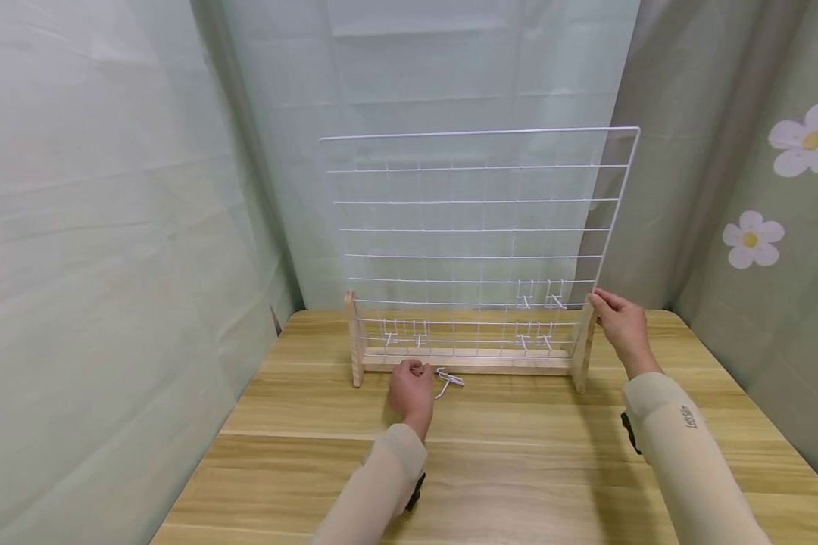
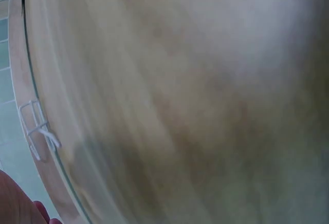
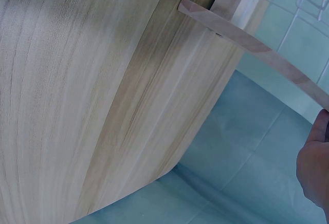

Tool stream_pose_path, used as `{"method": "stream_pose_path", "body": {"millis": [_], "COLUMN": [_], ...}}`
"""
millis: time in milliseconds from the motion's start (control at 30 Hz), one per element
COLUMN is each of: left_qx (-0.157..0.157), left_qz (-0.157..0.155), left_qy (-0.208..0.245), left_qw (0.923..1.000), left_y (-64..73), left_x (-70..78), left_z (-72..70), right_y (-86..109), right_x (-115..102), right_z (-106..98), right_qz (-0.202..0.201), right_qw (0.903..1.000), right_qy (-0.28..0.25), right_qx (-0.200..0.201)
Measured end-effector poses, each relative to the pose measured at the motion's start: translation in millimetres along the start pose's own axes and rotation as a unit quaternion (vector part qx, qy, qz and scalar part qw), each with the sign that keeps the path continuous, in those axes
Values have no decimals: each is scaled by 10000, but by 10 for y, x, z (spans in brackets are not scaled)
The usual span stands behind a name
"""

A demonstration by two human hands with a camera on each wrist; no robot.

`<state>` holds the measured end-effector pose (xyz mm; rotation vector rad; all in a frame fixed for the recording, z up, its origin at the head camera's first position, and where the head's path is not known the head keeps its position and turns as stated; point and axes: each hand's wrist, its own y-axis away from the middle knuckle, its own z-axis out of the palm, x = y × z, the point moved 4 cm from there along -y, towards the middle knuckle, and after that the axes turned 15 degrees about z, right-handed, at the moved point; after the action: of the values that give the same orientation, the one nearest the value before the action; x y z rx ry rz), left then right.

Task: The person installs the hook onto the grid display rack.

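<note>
A white wire grid rack (image 1: pixel 479 229) stands upright on the table in a wooden base. My right hand (image 1: pixel 620 325) pinches it at the right side, where the wire meets the top of the wooden upright (image 3: pixel 257 52). Low at the front, my left hand (image 1: pixel 412 390) is close to the base bar (image 1: pixel 491 366) with its fingers curled; I cannot tell whether they hold anything. Just right of it, a loose white wire hook (image 1: pixel 450 378) lies by the bar. Several white hooks (image 1: pixel 547 341) hang on the lower wires of the grid.
The wooden table (image 1: pixel 491 462) stretches out in front of the rack. Pale curtains (image 1: pixel 129 250) hang behind and on both sides, close to the table's edges. The left upright (image 1: pixel 354 341) of the base stands beyond the left hand.
</note>
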<state>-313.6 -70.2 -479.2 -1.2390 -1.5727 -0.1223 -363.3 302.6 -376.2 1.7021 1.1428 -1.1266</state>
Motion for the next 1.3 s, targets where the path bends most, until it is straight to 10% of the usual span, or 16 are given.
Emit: {"method": "stream_pose_path", "body": {"millis": [733, 1300], "left_qx": [-1704, -2138], "left_qz": [28, 848], "left_qy": [-589, -1062], "left_qw": [9836, 9674], "left_y": [130, 176], "left_x": [-98, -35], "left_z": [194, 205], "right_y": [-25, -16], "right_x": [18, 41], "right_z": [11, -4], "right_qz": [-5, -1], "right_qw": [9999, 10000], "right_qy": [-135, 4], "right_qx": [55, 0]}}
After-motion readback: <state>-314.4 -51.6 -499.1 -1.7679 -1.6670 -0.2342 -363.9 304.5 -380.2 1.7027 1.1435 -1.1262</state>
